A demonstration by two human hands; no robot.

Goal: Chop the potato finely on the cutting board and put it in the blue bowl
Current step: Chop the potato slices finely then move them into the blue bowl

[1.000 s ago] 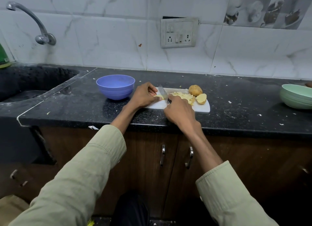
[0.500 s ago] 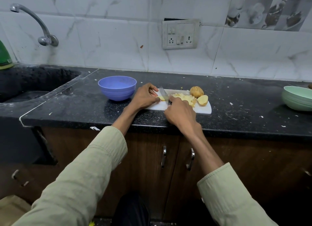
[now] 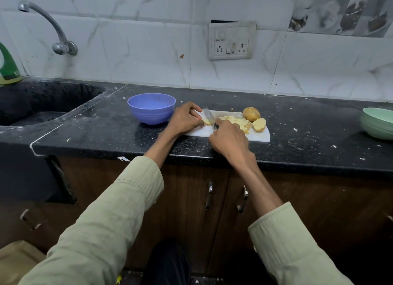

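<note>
Nearest to the camera are two pale green sleeves (image 3: 102, 227), and behind them the brown cabinet doors (image 3: 191, 199) with metal handles under the black speckled tabletop (image 3: 95, 136).

The right hand (image 3: 230, 139) is at the near edge of the white cutting board (image 3: 258, 136). Its fingers are curled closed around the handle of the knife (image 3: 209, 116), which is almost fully hidden in the fist. The blade comes out away from the person and leans a little to the left, with its point toward the wall.

The left hand (image 3: 186, 120) rests on the left end of the board. Its fingers are bent and pinch a small potato piece (image 3: 205, 121), which touches the blade. This piece is too small to tell its long axis.

To the right of the blade lies a pile of chopped potato (image 3: 237, 121). Just beside the pile is a half potato (image 3: 259, 124) with the cut face up, its long axis going from near left to far right. Behind it, touching or almost touching, is a whole potato (image 3: 251, 114).

The blue bowl (image 3: 151, 108) stands on the tabletop just left of the left hand; I cannot see any potato inside. A green bowl (image 3: 377, 123) is well apart at the right edge.

Farther, there is a sink (image 3: 42, 102), a tap (image 3: 53, 27), a green bottle (image 3: 7, 68) whose label I cannot read, and a switch socket plate (image 3: 231, 40) on the marble tiles.
</note>
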